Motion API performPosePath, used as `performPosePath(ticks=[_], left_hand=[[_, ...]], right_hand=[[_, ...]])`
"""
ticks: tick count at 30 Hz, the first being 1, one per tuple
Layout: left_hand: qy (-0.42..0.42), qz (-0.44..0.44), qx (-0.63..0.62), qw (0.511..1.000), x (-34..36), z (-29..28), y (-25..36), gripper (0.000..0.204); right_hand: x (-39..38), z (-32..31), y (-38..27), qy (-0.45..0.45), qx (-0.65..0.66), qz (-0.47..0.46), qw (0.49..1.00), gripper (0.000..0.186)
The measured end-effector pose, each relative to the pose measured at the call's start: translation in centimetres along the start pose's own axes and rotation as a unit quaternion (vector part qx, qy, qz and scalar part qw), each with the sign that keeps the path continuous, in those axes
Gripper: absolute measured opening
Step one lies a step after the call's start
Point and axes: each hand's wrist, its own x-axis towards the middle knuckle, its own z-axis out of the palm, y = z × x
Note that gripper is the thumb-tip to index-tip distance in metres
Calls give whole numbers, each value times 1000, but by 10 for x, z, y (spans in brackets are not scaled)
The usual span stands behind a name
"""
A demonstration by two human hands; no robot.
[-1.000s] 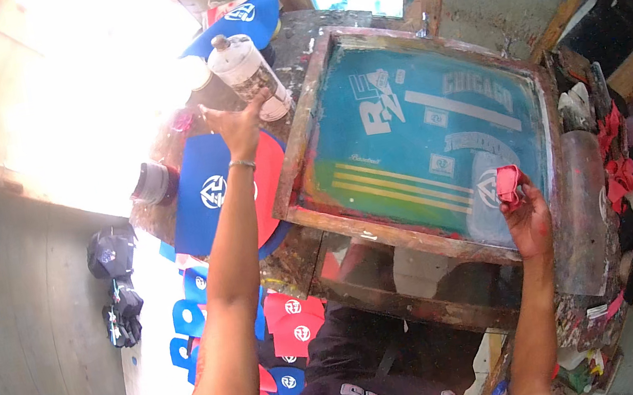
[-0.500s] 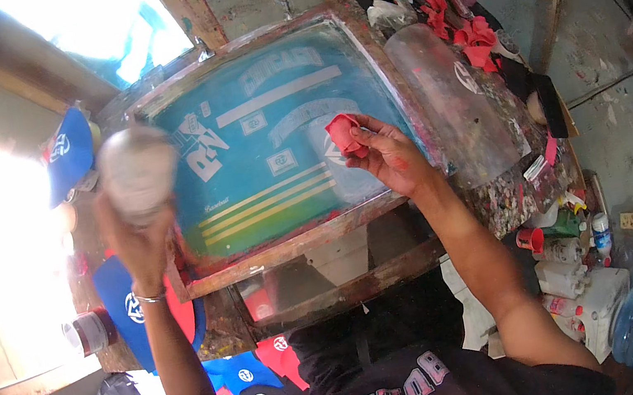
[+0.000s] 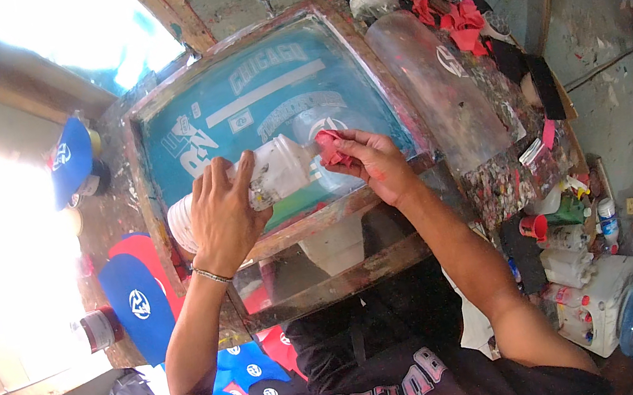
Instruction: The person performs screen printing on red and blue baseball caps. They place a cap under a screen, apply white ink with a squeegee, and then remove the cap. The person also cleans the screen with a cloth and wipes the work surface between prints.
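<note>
The left hand (image 3: 223,217) has its fingers clamped round a white plastic squeeze bottle (image 3: 279,172), tipped nearly onto its side; the right hand (image 3: 378,166) pinches a crumpled red cloth (image 3: 332,150) just off the bottle's narrow end. Whether spout and cloth touch, I cannot tell. If the left fingers squeeze too hard, or the spout points past the cloth, any liquid could drip onto the teal printing screen (image 3: 353,91) below both hands or onto the right fingers; a loose grip could drop the bottle there. Counted: one bottle and one cloth in the fingers, one screen beneath them, one clear plastic sheet (image 3: 443,105) right of the right fingers, one dark-red jar (image 3: 100,328) left of the left fingers; the red rags (image 3: 463,22) beyond the right fingers overlap too much to count
</note>
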Motion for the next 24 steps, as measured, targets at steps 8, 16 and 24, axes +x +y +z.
performPosePath(ticks=[8,16,24], left_hand=[[-14,12,31,999,8,-6,8,80],[-6,15,40,999,9,-10,12,79],[12,14,28,999,4,-6,8,81]], right_hand=[[-6,0,1,-1,-5,-2,1000,32],[-8,1,2,2,11,-7,1000,33],[-9,4,-1,-4,16,-7,1000,35]])
